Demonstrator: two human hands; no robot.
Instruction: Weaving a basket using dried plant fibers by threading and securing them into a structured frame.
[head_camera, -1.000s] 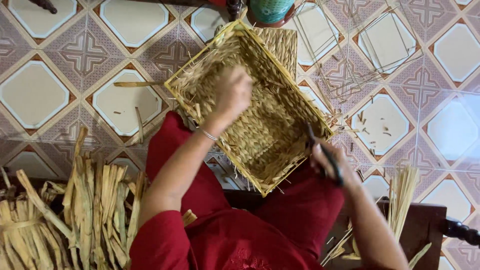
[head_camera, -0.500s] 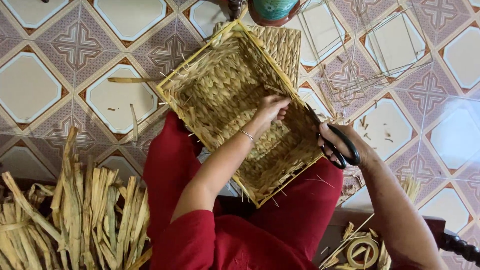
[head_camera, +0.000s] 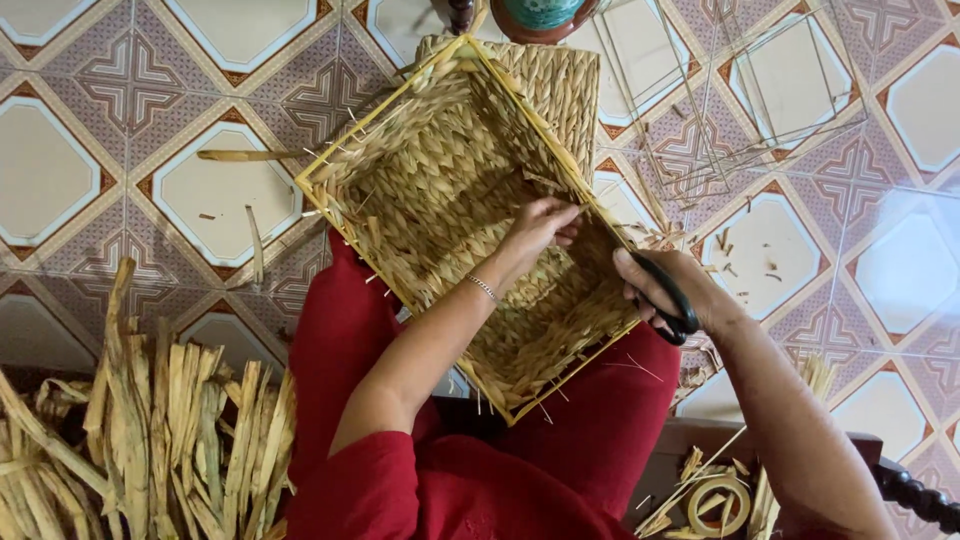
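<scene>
A rectangular woven straw basket with a yellow wire rim rests tilted on my lap, which is covered in red cloth. My left hand reaches inside it and pinches a strand at the right-hand wall, a thin bracelet on the wrist. My right hand is just outside that same wall, fingers through the black handles of a pair of scissors. The scissor blades point toward the basket rim and are mostly hidden behind the hand.
A heap of dried straw strips lies at the lower left. Bare wire frames sit on the patterned tile floor at the upper right. A teal pot stands at the top. A tape roll and more straw lie at the lower right.
My left hand has slid from the basket's far wall down to the right-hand wall. My right hand with the scissors has risen and come close to the basket's rim.
</scene>
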